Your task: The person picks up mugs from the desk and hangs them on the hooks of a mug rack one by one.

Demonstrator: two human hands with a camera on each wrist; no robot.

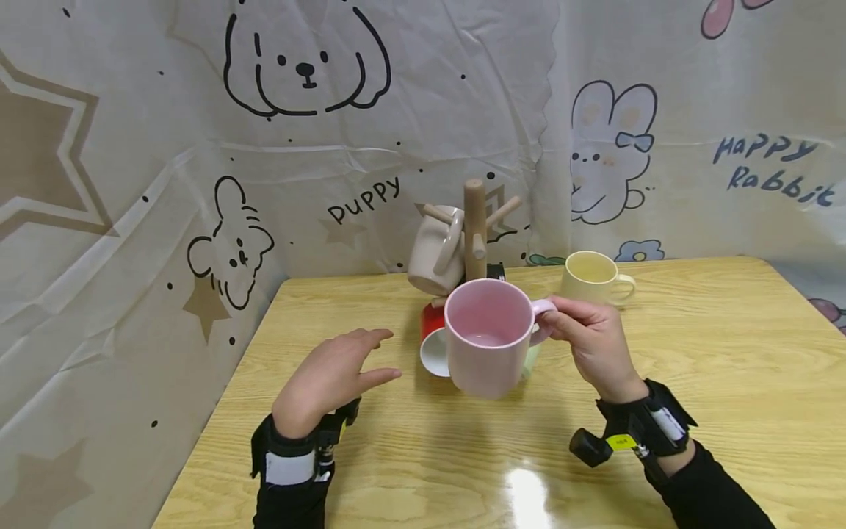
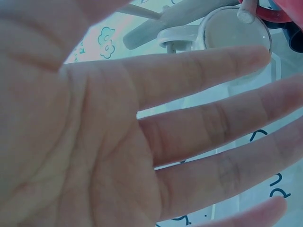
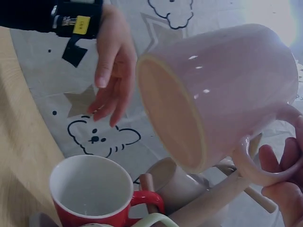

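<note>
My right hand pinches the handle of a pink mug and holds it upright in the air, in front of a wooden mug tree. From below, the right wrist view shows the mug's base and the fingers at its handle. My left hand hovers left of the pink mug, its fingers extended and holding nothing. A beige mug hangs tilted on an upper peg. Lower down, a red mug with a white inside is partly hidden by the pink one. A pale green handle shows beside it.
A yellow mug stands on the wooden table at the back right, beyond my right hand. Bare pegs stick out from the tree's upper part. A printed cloth hangs behind the table and along its left side.
</note>
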